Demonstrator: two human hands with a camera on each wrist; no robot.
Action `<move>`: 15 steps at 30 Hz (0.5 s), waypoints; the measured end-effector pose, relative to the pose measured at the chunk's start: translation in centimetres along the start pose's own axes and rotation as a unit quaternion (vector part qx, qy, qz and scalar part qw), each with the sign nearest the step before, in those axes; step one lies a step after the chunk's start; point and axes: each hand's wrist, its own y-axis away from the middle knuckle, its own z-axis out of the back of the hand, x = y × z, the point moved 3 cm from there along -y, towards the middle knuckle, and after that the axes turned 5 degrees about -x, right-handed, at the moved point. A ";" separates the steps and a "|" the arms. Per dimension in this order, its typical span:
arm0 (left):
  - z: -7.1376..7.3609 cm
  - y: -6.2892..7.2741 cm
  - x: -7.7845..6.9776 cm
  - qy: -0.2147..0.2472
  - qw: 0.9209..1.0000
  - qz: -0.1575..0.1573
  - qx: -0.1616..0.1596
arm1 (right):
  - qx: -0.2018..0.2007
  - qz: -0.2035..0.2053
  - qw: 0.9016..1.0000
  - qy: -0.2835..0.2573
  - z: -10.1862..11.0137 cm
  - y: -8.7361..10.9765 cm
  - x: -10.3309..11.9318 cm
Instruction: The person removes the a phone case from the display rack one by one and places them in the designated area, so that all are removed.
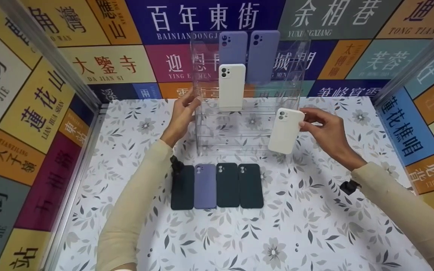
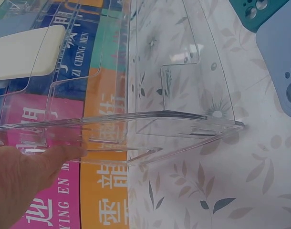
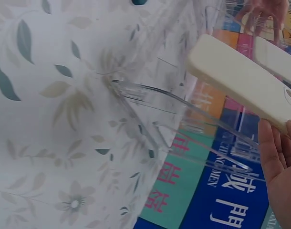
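Note:
A clear stepped display rack (image 1: 196, 128) stands at the back of the table. My left hand (image 1: 182, 114) touches its left side; in the left wrist view an extended finger (image 2: 64, 155) lies against the side panel. Between right thumb and fingers, my right hand (image 1: 324, 130) pinches a white phone case (image 1: 285, 131) by its right edge, tilted in front of the rack's right part. The right wrist view shows the same case (image 3: 241, 81) above the rack's side. Another white phone case (image 1: 232, 88) stands upright on the rack, below two purple phone cases (image 1: 264, 56) on a higher tier.
In front of the rack, a row of phone cases lies flat: a purple case (image 1: 205, 186) with dark green cases (image 1: 251, 186) on both sides. A floral cloth (image 1: 273, 241) covers the table. Colourful panels with lettering (image 1: 115, 64) wall in the back and sides.

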 end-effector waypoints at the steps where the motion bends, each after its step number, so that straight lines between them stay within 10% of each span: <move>1: 0.0 0.0 0.0 -0.003 1.000 0.001 0.001 | 0.001 -0.002 1.000 0.003 0.0 0.3 -0.2; 15: 0.1 0.0 0.1 -0.012 1.000 -0.001 0.012 | 0.016 -0.024 1.000 -0.002 0.5 3.5 -2.7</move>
